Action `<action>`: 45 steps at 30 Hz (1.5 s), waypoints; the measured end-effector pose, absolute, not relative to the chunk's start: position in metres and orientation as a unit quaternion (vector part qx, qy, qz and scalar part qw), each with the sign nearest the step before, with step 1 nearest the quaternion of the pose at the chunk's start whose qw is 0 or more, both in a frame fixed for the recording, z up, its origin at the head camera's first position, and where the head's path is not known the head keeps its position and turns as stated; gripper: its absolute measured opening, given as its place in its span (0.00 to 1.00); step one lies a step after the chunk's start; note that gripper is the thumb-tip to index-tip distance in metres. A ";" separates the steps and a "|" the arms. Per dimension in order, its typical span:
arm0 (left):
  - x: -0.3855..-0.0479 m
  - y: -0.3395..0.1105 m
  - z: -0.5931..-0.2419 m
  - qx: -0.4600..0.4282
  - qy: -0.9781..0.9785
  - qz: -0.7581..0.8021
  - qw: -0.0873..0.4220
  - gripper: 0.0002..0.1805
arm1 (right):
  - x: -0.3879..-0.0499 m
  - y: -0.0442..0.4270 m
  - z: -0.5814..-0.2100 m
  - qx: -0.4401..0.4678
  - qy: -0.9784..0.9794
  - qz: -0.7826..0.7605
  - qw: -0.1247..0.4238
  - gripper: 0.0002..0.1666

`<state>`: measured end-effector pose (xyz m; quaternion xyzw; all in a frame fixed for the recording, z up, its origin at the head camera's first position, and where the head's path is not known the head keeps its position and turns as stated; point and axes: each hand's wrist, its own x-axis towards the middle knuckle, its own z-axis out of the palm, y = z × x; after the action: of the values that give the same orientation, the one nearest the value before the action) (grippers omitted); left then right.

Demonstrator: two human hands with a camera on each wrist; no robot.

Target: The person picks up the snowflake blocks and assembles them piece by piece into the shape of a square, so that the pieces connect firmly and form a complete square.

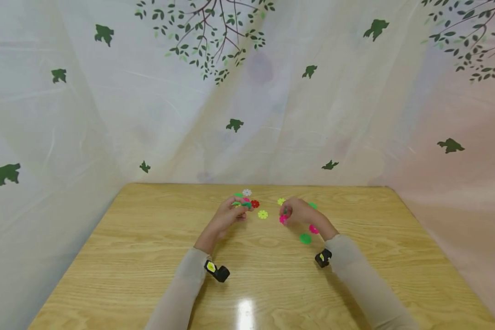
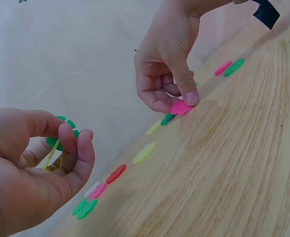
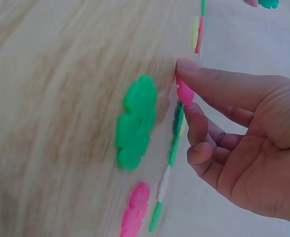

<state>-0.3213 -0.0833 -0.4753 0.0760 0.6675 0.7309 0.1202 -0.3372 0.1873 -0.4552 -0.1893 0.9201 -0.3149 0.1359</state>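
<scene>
My left hand [image 1: 228, 216] is raised over the table and pinches a green flower-shaped plastic disc [image 2: 52, 142]. A yellow disc [image 2: 51, 156], seen edge-on in the left wrist view, sits against the green one in the same fingers. To the right, my right hand [image 1: 300, 212] pinches a pink flower-shaped disc [image 2: 181, 108] between thumb and finger, low by the tabletop; I cannot tell if it is lifted. Just past that pink disc lies a dark green disc [image 3: 178, 117]. A yellow disc [image 1: 262, 214] and a red disc [image 1: 255, 204] lie between the hands.
Near the right forearm lie a green disc [image 1: 305, 239] and a pink disc [image 1: 313, 229]. A white disc [image 1: 246, 192] lies beyond the left hand, and another yellow disc [image 1: 281, 201] beyond the right. Behind the wooden table [image 1: 148, 256] hangs a printed pale cloth [image 1: 181, 137].
</scene>
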 end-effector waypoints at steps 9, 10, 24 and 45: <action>-0.322 -0.082 -0.475 0.073 0.673 0.726 0.121 0.06 | -0.337 0.182 -0.456 -0.221 0.897 -0.359 0.136 0.10; -0.322 -0.081 -0.475 0.073 0.674 0.725 0.119 0.06 | -0.337 0.180 -0.455 -0.221 0.890 -0.377 0.132 0.09; -0.322 -0.077 -0.474 0.077 0.671 0.728 0.120 0.09 | -0.333 0.145 -0.444 -0.181 0.792 -0.577 0.080 0.20; -0.321 -0.080 -0.476 0.043 0.650 0.748 0.130 0.11 | -0.336 0.123 -0.458 -0.145 0.755 -0.639 0.027 0.16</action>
<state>-0.3213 -0.0802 -0.4763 0.0430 0.6498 0.7477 0.1296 -0.3355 0.1235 -0.4579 -0.1446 0.7548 -0.6392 0.0272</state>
